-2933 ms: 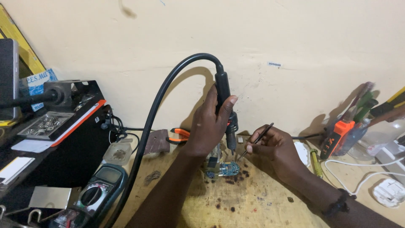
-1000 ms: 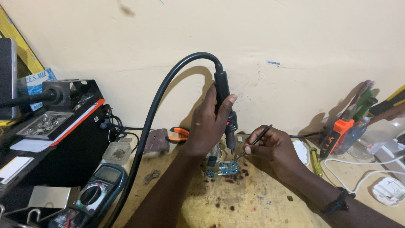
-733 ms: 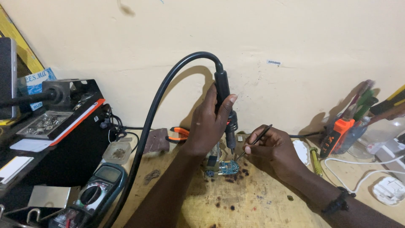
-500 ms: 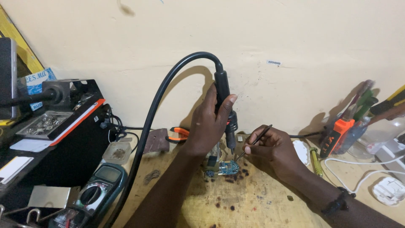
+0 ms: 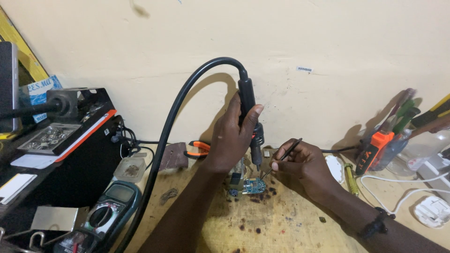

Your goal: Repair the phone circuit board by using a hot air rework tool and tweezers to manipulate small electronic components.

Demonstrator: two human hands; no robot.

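Spreading across the bottom of the frame, a scarred wooden bench (image 5: 290, 229) is carrying everything. A black station (image 5: 70, 154) is sitting at the left, with a multimeter (image 5: 110, 213) lying lower left beneath it. A thick black hose (image 5: 173, 117) is arching up from the lower left to centre. The left hand (image 5: 232, 138) is wrapping closed around the hot-air wand (image 5: 248, 117), pointing its nozzle down just above the board (image 5: 251, 186) at centre. The right hand (image 5: 302, 161) is pinching tweezers (image 5: 283, 154), their tip touching the board's right edge.
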